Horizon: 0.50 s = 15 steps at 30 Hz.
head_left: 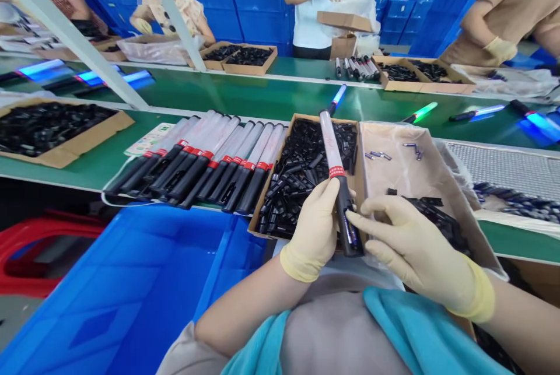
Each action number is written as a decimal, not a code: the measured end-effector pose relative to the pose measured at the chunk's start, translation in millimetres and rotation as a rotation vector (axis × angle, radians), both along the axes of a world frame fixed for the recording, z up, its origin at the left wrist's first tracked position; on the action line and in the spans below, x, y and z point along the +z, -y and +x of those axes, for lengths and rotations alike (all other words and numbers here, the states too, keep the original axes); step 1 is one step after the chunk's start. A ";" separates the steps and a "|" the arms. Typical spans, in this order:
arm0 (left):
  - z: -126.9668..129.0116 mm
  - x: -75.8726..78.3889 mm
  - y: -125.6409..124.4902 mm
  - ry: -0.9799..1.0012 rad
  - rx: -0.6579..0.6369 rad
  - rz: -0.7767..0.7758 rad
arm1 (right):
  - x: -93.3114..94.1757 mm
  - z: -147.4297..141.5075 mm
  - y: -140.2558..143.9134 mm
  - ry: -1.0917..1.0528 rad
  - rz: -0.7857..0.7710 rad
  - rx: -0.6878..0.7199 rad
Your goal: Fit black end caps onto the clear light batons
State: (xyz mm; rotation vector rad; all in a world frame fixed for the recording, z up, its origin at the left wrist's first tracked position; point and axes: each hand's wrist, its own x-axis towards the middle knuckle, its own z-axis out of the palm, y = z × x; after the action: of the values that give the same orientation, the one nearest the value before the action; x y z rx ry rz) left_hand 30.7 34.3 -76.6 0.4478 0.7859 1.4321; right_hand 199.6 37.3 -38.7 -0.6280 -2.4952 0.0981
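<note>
My left hand (312, 229), in a pale yellow glove, is wrapped round the black handle of a light stick (331, 147) with a clear tube and a red band. The stick tilts away from me, tube end up. In its handle an open battery slot shows blue batteries (349, 228) inside. My right hand (411, 246), gloved too, has its fingers apart, and the index fingertip touches the handle at the slot. Beneath the stick stands a cardboard box of black plastic parts (300, 168). A lined box (389, 136) at its right holds a few loose batteries (378, 155) and black pieces.
Several light sticks (210, 156) lie in a row left of the box. A blue bin (170, 258) sits below the bench edge, near a red stool (30, 252). Batteries (520, 203) fill a tray at right. Lit sticks (424, 111) lie on the green belt (262, 95); co-workers stand beyond.
</note>
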 end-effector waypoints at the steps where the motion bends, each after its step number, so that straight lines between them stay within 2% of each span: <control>1: -7.2 0.4 -1.0 0.002 0.025 -0.016 | -1.7 -2.2 -7.6 -0.028 -0.030 -0.020; 3: -23.2 2.8 -4.1 0.033 0.106 -0.033 | -5.6 -8.9 -31.2 -0.032 -0.141 -0.183; 6: -45.8 8.7 -8.9 0.095 0.271 -0.031 | -15.2 -32.0 -77.3 0.260 -0.393 -0.463; 8: -56.3 11.5 -9.7 0.117 0.331 -0.036 | -25.7 -56.6 -103.6 0.463 -0.501 -0.525; 10: -62.4 12.3 -8.0 0.121 0.332 -0.040 | -38.5 -82.7 -120.9 0.539 -0.526 -0.562; 13: -67.3 10.2 -3.0 0.124 0.308 -0.055 | -56.2 -109.1 -131.5 0.634 -0.551 -0.622; 15: -70.2 8.3 -0.1 0.141 0.303 -0.068 | -62.8 -113.0 -132.6 0.673 -0.567 -0.634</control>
State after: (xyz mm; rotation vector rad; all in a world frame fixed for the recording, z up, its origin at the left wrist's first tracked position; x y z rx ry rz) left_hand -39.5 34.4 -68.2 0.1767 0.8094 1.6922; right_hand 86.6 169.9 -101.5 -1.9231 -2.7275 0.4168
